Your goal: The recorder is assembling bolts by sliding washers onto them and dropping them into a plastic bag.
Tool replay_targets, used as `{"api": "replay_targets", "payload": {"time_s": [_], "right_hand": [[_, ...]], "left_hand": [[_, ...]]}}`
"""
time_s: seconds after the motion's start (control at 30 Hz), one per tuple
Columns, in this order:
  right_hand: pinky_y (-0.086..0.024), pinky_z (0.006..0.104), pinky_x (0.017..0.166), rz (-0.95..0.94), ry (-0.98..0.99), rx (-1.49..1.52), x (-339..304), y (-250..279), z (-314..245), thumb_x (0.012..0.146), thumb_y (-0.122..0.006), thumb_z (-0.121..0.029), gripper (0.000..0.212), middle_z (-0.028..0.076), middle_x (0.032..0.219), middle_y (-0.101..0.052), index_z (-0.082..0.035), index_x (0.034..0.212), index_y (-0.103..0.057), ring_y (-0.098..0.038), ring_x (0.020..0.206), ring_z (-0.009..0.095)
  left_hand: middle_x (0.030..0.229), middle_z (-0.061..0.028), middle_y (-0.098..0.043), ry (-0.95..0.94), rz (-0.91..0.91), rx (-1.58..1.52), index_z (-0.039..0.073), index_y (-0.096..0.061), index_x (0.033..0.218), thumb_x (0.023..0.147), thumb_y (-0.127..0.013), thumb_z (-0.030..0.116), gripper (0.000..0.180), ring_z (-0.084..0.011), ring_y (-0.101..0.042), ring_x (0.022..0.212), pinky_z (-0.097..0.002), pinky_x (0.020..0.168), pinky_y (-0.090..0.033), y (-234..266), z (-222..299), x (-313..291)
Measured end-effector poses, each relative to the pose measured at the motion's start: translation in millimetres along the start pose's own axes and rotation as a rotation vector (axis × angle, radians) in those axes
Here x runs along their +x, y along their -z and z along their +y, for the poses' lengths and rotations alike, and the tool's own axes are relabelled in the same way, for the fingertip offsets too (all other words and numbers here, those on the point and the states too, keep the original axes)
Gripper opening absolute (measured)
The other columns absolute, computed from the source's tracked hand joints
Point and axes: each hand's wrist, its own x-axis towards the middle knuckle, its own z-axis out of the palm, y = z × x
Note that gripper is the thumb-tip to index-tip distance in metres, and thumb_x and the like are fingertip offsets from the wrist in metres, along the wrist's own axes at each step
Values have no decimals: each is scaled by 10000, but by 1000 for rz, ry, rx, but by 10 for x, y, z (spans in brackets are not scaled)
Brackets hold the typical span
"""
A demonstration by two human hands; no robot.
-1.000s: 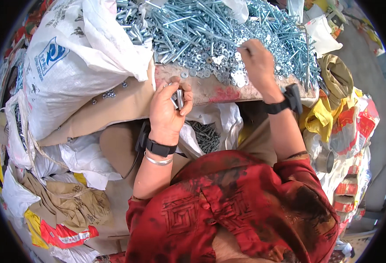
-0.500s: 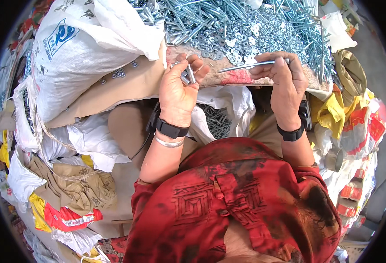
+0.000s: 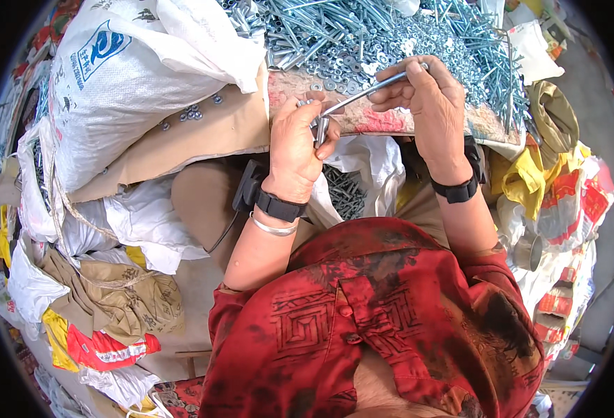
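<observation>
A long metal bolt (image 3: pixel 362 95) is pinched in my right hand (image 3: pixel 438 104). It slants down to the left, and its thin end reaches the fingers of my left hand (image 3: pixel 291 150). My left hand is curled around several short shiny metal sleeves (image 3: pixel 321 129), partly hidden by the thumb and fingers. Just beyond both hands, flat washers (image 3: pixel 352 87) lie along the near side of the work surface. Behind them are heaped loose metal tubes and long bolts (image 3: pixel 328 28).
A full white woven sack (image 3: pixel 126 90) stands at the left on a cardboard sheet (image 3: pixel 230 125), with a few nuts (image 3: pixel 192 112) beside it. Below the surface, an opened white bag (image 3: pixel 380 167) holds dark screws (image 3: pixel 346 194). Yellow bags (image 3: pixel 523 181) and other sacks crowd the right.
My hands have come closer together. The bolt now tilts more steeply, its thin end brought to the left hand, whose fingers have closed further around the sleeves.
</observation>
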Motion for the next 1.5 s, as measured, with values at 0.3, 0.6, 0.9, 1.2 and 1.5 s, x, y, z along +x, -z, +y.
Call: {"api": "replay_targets", "payload": {"time_s": [0.3,0.6,0.9,1.2,1.5], "right_hand": [[-600,314,610,-150,-371,-1,-50,72,193,1035,-452,-182,220,142,884,-660,16,1016,-548,-694,639,220],[-606,435,785,131,-333,707,-229,240,654,1034,-439,-189,247,201,1016,-647,43,1041,-523,-708,871,330],[-585,307,607,-200,-575,259,-417,240,299,1032,-505,-274,329,120,798,-687,18,951,-633,-697,655,200],[-421,220,462,-379,-467,-138,-306,448,332,939,-667,-248,237,17,687,-647,-24,863,-685,-521,491,52],[-502,328,687,-253,70,-1358,254,1496,574,860,-583,-47,174,110,818,-656,-31,987,-700,-635,719,228]], "left_hand": [[862,-147,-641,-16,-60,313,27,-518,1080,969,-473,97,139,-195,-640,612,-221,356,-379,-135,-167,-54],[666,-19,-480,-83,63,67,54,-580,1025,1015,-527,315,266,-98,-377,482,-240,428,-284,-106,-166,15],[656,-5,-496,-254,59,77,25,-602,1006,957,-654,205,194,-75,-399,484,-215,418,-296,-89,-78,47],[617,-24,-568,173,-66,407,73,-577,883,976,-623,308,257,-75,-465,410,-184,358,-297,-228,-254,26],[636,-33,-580,70,-207,515,98,-574,941,968,-645,275,193,-37,-464,454,-159,380,-282,-263,-274,12]]}}
